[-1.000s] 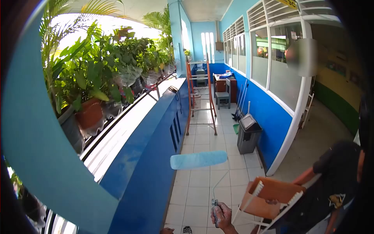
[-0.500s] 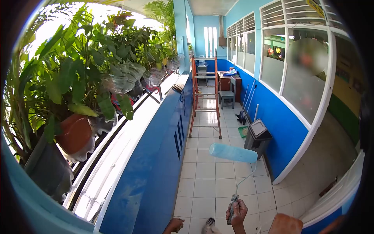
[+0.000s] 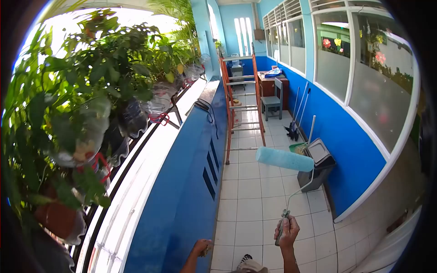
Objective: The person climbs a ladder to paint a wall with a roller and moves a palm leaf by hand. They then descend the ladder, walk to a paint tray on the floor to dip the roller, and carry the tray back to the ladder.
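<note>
My right hand (image 3: 288,232) is wrapped round the dark handle of a paint roller (image 3: 284,158). Its light-blue sleeve is up in front of me, lying nearly level above the floor, and a thin wire frame curves down to the grip. My left hand (image 3: 201,248) hangs low beside the blue parapet wall (image 3: 182,200), fingers curled closed; whether anything small is inside them is hidden. A patterned shoe (image 3: 246,258) shows on the tiles between the hands.
An orange stepladder (image 3: 243,109) stands ahead in the corridor. Along the right wall are a grey bin (image 3: 318,166), broom handles (image 3: 300,107), a chair (image 3: 273,102) and a desk (image 3: 284,88). Potted plants (image 3: 59,218) line the left ledge; a dark cable (image 3: 207,109) drapes over it.
The view has shifted, with the ladder and bin seen from a bit nearer. The roller, still in my right hand, sits slightly higher and further right in view. My left hand shows more of its forearm.
</note>
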Action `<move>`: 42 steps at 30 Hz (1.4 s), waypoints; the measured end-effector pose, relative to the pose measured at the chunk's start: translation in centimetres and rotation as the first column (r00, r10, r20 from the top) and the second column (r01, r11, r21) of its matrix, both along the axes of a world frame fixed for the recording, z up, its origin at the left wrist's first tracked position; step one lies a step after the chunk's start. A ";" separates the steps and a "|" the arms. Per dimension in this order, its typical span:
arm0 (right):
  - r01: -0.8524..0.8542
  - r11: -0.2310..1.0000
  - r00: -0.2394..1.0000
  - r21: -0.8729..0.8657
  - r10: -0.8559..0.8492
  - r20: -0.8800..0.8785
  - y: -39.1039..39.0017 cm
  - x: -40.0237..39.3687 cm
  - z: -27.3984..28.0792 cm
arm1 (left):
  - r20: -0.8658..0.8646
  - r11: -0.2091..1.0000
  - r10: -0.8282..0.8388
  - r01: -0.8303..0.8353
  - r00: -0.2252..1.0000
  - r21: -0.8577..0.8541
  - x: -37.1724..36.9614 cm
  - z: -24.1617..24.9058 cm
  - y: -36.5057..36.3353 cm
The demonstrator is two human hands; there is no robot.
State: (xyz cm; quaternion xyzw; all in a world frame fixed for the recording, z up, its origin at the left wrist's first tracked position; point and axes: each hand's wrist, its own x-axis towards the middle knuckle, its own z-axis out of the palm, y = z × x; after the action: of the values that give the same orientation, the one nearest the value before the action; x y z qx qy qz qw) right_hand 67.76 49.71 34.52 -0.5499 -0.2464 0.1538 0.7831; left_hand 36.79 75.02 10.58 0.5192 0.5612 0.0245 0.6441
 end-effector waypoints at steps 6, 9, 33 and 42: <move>0.028 0.999 1.000 -0.028 -0.029 -0.011 7.2 7.8 1.3 | -0.123 0.983 0.136 -0.149 0.983 -0.104 1.2 -3.4 4.5; 0.036 0.999 0.999 -0.036 -0.036 -0.013 10.4 12.1 0.8 | -0.254 0.997 -0.052 0.033 0.966 -0.077 1.0 -12.3 8.5; 0.232 0.963 0.972 -0.137 -0.225 0.067 47.4 49.5 3.0 | 0.051 0.960 -0.279 0.277 0.959 0.042 57.0 -2.4 54.1; 0.255 0.966 0.961 -0.035 -0.250 0.114 59.9 69.5 0.3 | 0.400 0.990 -0.138 0.136 0.906 0.034 80.8 7.2 67.6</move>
State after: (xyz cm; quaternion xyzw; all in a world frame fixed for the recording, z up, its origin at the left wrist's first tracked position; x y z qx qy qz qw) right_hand 137.25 109.63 34.86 -0.6036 -0.2128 0.0284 0.7679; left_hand 117.60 142.61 17.80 0.5429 0.3795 0.0866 0.7441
